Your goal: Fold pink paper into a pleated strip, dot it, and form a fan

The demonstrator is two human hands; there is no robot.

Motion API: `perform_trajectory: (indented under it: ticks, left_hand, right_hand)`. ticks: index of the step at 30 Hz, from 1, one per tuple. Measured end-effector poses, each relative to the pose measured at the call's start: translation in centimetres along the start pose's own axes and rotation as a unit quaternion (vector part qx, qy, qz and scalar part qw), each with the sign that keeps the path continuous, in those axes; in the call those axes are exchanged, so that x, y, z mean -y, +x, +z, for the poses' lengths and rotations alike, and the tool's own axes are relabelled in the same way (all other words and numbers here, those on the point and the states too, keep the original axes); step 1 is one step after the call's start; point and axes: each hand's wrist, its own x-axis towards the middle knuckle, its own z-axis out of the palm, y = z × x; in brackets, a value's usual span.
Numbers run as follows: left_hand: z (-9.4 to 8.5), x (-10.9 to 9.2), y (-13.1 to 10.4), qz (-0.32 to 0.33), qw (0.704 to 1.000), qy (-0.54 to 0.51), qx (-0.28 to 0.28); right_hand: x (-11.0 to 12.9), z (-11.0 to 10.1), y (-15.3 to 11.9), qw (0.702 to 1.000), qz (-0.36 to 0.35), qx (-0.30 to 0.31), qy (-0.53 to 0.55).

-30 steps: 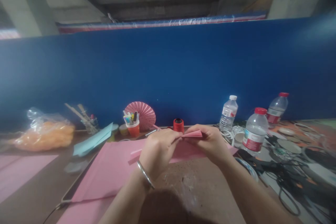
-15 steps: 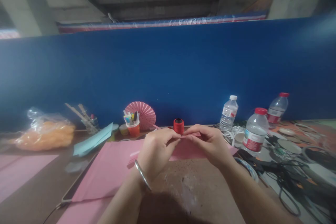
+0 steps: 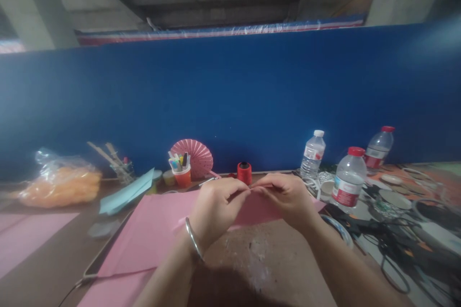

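My left hand (image 3: 218, 206), with a silver bangle at the wrist, is closed in a pinch. Its fingertips nearly meet those of my right hand (image 3: 290, 199), which is pinched too. Between them they grip a narrow strip of pleated pink paper (image 3: 181, 222); most of it is hidden by the fingers, and its blurred end sticks out left of my left wrist. Larger pink paper sheets (image 3: 140, 235) lie beneath on the table. Just beyond the fingertips stands a red spool of thread (image 3: 244, 173).
A round pink pleated paper fan (image 3: 196, 156) stands behind an orange cup of pens (image 3: 183, 177). Light blue paper (image 3: 127, 192) and a bag of orange material (image 3: 63, 184) are left. Water bottles (image 3: 348, 180) and tangled black cables (image 3: 392, 235) crowd the right. A blue partition (image 3: 230, 91) rises behind.
My fingers have shifted slightly along the pleated paper, and my right fingers now cover more of it. Less of its folded edge shows between the hands.
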Motion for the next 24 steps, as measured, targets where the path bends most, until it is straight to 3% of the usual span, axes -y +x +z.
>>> perform_trajectory:
  ticks: [3, 10, 16, 20, 24]
  left_hand:
    - [-0.2, 0.0, 0.0, 0.0, 1.0, -0.012, 0.006]
    - [0.1, 0.2, 0.1, -0.011, 1.0, -0.014, 0.016]
    - [0.1, 1.1, 0.3, -0.038, 0.998, -0.028, 0.031]
    - [-1.5, 2.7, 0.3, -0.066, 0.996, -0.043, 0.041]
    - [-3.3, 4.1, 0.0, -0.08, 0.992, -0.053, 0.08]
  right_hand:
    - [-0.3, -0.5, 0.0, 0.999, -0.002, 0.023, -0.031]
    - [-0.2, -0.6, 0.3, 0.996, 0.028, 0.068, 0.043]
    - [-0.1, -0.6, 0.2, 0.999, 0.048, -0.001, 0.026]
    - [-1.0, -2.1, 0.5, 0.994, 0.085, -0.064, 0.003]
    - [-1.7, -3.1, 0.7, 0.989, 0.129, -0.072, 0.019]
